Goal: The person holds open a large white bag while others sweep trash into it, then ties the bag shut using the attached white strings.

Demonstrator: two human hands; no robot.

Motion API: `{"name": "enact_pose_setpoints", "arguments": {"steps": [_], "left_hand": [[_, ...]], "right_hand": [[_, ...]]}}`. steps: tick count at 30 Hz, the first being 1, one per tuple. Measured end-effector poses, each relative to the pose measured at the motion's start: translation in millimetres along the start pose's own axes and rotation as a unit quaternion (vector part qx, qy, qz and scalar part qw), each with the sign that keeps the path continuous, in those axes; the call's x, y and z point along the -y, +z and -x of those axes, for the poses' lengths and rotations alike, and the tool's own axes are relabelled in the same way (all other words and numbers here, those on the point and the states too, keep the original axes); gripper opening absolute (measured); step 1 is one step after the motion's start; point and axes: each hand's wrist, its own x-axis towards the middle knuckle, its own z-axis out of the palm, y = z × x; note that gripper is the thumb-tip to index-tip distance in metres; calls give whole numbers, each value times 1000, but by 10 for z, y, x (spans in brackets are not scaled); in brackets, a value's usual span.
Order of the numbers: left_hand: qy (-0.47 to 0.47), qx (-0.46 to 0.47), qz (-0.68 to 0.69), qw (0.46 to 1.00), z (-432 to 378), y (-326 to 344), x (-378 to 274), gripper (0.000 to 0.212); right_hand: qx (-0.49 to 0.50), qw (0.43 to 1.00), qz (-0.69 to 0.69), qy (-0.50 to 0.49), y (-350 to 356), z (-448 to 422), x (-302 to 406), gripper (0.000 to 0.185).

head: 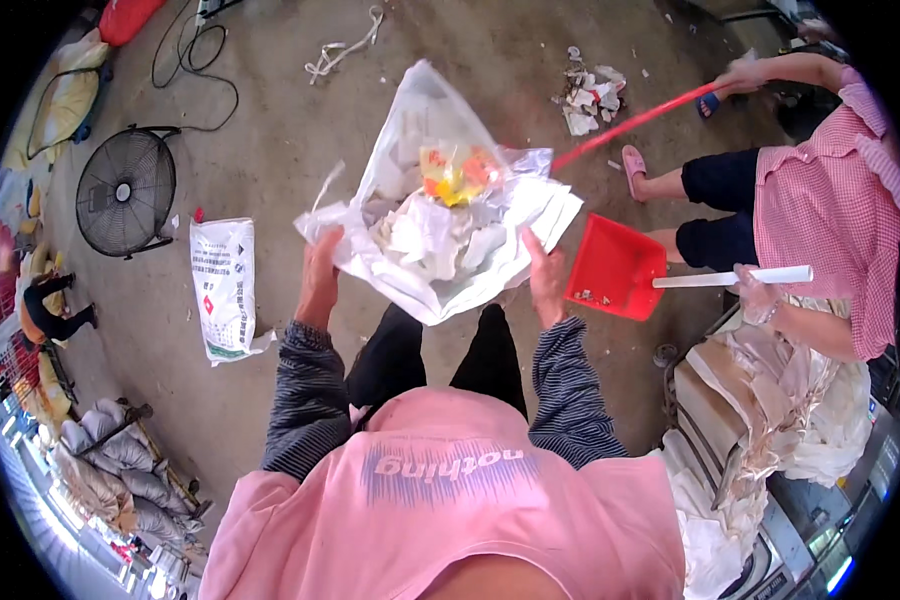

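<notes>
My left hand [320,274] grips the left edge of an open white plastic sack [435,296], and my right hand [545,274] grips its right edge. Inside the sack lie crumpled white scraps [420,232] and a clear wrapper with yellow and orange print [457,176]. Right of the sack, a co-worker in a checked pink shirt [817,225] holds a red dustpan [622,266] by its white handle and a red stick [637,124]. The stick's far end is hidden behind the sack.
A printed white sack [223,292] lies on the floor at left, near a black floor fan [124,193]. A litter pile [594,97] and a white strap [345,52] lie farther off. Wrapped bundles [750,375] stand at lower right. Another person [49,304] is at far left.
</notes>
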Motion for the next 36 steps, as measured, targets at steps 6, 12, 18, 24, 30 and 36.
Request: {"name": "enact_pose_setpoints", "arguments": {"steps": [6,12,18,24,30,36], "left_hand": [[-190,-85,-89,974,-16,-876,937,31],[-226,-37,-139,963,181,-904,1074,33],[-118,-53,-53,990,-66,-708,765,32],[17,-72,46,996,221,-763,11,31],[4,-78,96,992,838,-882,-54,34],[-188,-157,14,970,852,-1610,1365,29]], "right_hand": [[48,965,119,229,-34,-176,-1363,40],[40,956,121,265,-182,250,-1460,55],[100,952,276,89,292,-24,-1082,51],[105,976,190,-31,716,105,-341,41],[114,993,-9,-38,742,659,-361,29],[211,940,224,145,283,309,-1825,39]]}}
